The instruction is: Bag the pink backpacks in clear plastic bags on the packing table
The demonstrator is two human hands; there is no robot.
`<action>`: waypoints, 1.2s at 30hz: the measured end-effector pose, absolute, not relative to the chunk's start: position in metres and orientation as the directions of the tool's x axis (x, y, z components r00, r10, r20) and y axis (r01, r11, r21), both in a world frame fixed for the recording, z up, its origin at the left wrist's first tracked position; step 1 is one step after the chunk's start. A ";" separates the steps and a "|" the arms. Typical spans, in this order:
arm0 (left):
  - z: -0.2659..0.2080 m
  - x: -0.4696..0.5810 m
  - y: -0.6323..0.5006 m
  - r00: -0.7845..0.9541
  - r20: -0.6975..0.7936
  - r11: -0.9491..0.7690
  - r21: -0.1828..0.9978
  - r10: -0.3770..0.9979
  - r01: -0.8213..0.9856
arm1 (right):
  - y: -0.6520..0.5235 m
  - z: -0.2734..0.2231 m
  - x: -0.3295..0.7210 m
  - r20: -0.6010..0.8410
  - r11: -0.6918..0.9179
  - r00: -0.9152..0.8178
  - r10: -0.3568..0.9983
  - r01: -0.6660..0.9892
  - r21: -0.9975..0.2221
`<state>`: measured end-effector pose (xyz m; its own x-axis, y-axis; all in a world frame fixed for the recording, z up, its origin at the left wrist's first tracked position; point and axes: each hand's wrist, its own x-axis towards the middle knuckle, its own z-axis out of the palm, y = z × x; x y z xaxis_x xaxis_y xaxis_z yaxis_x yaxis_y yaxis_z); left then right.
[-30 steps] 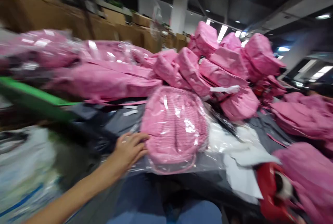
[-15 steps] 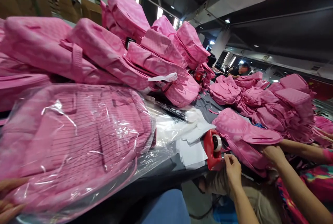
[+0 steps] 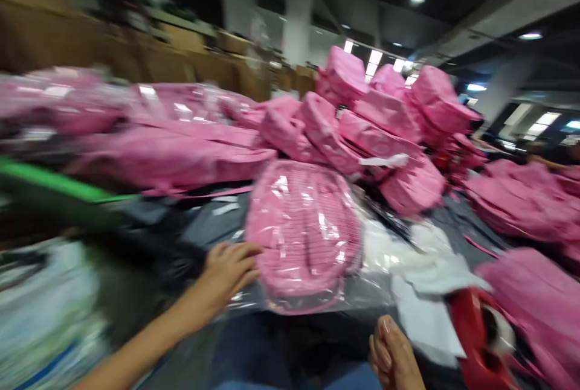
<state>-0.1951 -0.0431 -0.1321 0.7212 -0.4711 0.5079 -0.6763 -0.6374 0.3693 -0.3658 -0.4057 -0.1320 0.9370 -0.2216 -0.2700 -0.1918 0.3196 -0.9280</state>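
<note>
A pink backpack (image 3: 303, 233) lies on the table, straps side up, inside a clear plastic bag (image 3: 371, 290). My left hand (image 3: 231, 272) is open at its left side, fingers stretched out and touching the plastic. Low in the view, right of the backpack and apart from it, is my right hand (image 3: 394, 351). Its thumb and fingers are pinched together; whatever may be between them is too small and blurred to name. Farther right stands a red tape dispenser (image 3: 475, 332) with a roll of tape (image 3: 498, 329), beside white paper sheets (image 3: 426, 317).
Many pink backpacks (image 3: 380, 124) are piled behind, with bagged ones (image 3: 181, 103) at the back left. Another pink backpack (image 3: 539, 299) lies beyond the dispenser. Cardboard boxes (image 3: 181, 70) line the back. A green edge (image 3: 58, 182) and white plastic (image 3: 49, 311) are at left.
My view has swung left. My right hand has left the tape dispenser and is closer to the bagged backpack. My left hand still touches the bag's left side. The co-worker's arms are out of view.
</note>
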 end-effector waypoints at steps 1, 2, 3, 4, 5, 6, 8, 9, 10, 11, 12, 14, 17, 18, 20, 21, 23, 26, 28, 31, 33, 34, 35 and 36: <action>-0.124 -0.198 -0.044 0.761 0.399 -0.641 0.412 -0.512 -0.648 | -0.389 -0.118 -0.349 -0.202 0.180 0.973 -0.110 -0.180 -0.967; -0.117 -0.200 -0.045 0.773 0.359 -0.652 0.416 -0.522 -0.634 | -0.374 -0.103 -0.330 -0.114 0.015 0.993 0.004 -0.114 -0.993; -0.110 -0.200 -0.046 0.791 0.341 -0.674 0.414 -0.508 -0.612 | -0.360 -0.087 -0.309 -0.022 -0.145 0.991 0.134 -0.003 -0.989; -0.105 -0.201 -0.048 0.809 0.316 -0.688 0.425 -0.496 -0.588 | -0.346 -0.073 -0.287 0.047 -0.282 0.959 0.279 0.128 -0.951; -0.102 -0.201 -0.050 0.821 0.304 -0.697 0.434 -0.484 -0.571 | -0.331 -0.061 -0.265 0.078 -0.385 0.906 0.416 0.254 -0.887; -0.100 -0.201 -0.051 0.830 0.295 -0.700 0.446 -0.473 -0.558 | -0.315 -0.051 -0.244 0.074 -0.467 0.843 0.533 0.367 -0.804; -0.099 -0.203 -0.053 0.834 0.293 -0.693 0.465 -0.467 -0.552 | -0.285 -0.041 -0.205 -0.022 -0.606 0.742 0.670 0.529 -0.595; -0.100 -0.204 -0.053 0.831 0.298 -0.688 0.465 -0.470 -0.556 | -0.272 -0.039 -0.190 -0.090 -0.661 0.717 0.691 0.577 -0.480; -0.101 -0.204 -0.053 0.828 0.305 -0.687 0.463 -0.470 -0.560 | -0.262 -0.040 -0.176 -0.149 -0.705 0.712 0.686 0.600 -0.378; -0.103 -0.204 -0.053 0.827 0.311 -0.688 0.459 -0.468 -0.562 | -0.255 -0.041 -0.165 -0.196 -0.741 0.722 0.664 0.600 -0.299; -0.105 -0.203 -0.053 0.827 0.315 -0.689 0.457 -0.466 -0.563 | -0.252 -0.043 -0.156 -0.230 -0.770 0.736 0.636 0.584 -0.258; -0.110 -0.201 -0.052 0.824 0.326 -0.687 0.455 -0.463 -0.566 | -0.255 -0.046 -0.144 -0.243 -0.798 0.766 0.596 0.531 -0.284; -0.114 -0.198 -0.052 0.816 0.351 -0.685 0.445 -0.459 -0.577 | -0.271 -0.046 -0.145 -0.108 -0.764 0.815 0.569 0.475 -0.438; -0.114 -0.198 -0.052 0.815 0.355 -0.689 0.438 -0.458 -0.578 | -0.276 -0.046 -0.150 -0.041 -0.737 0.830 0.556 0.469 -0.488; -0.113 -0.198 -0.053 0.817 0.350 -0.697 0.428 -0.459 -0.575 | -0.278 -0.047 -0.165 0.051 -0.695 0.834 0.549 0.489 -0.527; -0.111 -0.198 -0.053 0.817 0.343 -0.699 0.425 -0.464 -0.576 | -0.276 -0.049 -0.174 0.056 -0.689 0.825 0.562 0.505 -0.520; -0.108 -0.198 -0.052 0.815 0.328 -0.698 0.421 -0.477 -0.578 | -0.265 -0.056 -0.190 -0.005 -0.731 0.811 0.586 0.525 -0.437; -0.106 -0.199 -0.051 0.815 0.301 -0.700 0.418 -0.494 -0.579 | -0.243 -0.070 -0.198 -0.131 -0.854 0.858 0.497 0.457 -0.251; -0.105 -0.200 -0.052 0.817 0.289 -0.700 0.422 -0.498 -0.576 | -0.232 -0.075 -0.193 -0.178 -0.883 0.870 0.461 0.430 -0.187; -0.100 -0.199 -0.053 0.836 0.261 -0.685 0.483 -0.482 -0.546 | -0.229 -0.070 -0.179 -0.188 -0.861 0.853 0.486 0.432 -0.269; -0.092 -0.197 -0.051 0.845 0.235 -0.669 0.525 -0.481 -0.527 | -0.244 -0.063 -0.175 -0.092 -0.780 0.865 0.494 0.394 -0.485; -0.087 -0.195 -0.048 0.847 0.223 -0.641 0.569 -0.483 -0.515 | -0.259 -0.059 -0.177 0.004 -0.705 0.885 0.465 0.373 -0.603; -0.082 -0.192 -0.043 0.853 0.215 -0.595 0.635 -0.476 -0.492 | -0.279 -0.056 -0.182 0.110 -0.625 0.911 0.398 0.357 -0.694; -0.077 -0.188 -0.038 0.872 0.212 -0.534 0.719 -0.440 -0.444 | -0.304 -0.055 -0.189 0.220 -0.552 0.930 0.294 0.353 -0.755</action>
<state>-0.1880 -0.0379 -0.0773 0.8725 -0.4401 0.2124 -0.4444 -0.5337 0.7195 -0.1894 -0.3036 -0.0549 0.9302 0.2942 0.2196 0.3529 -0.5522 -0.7553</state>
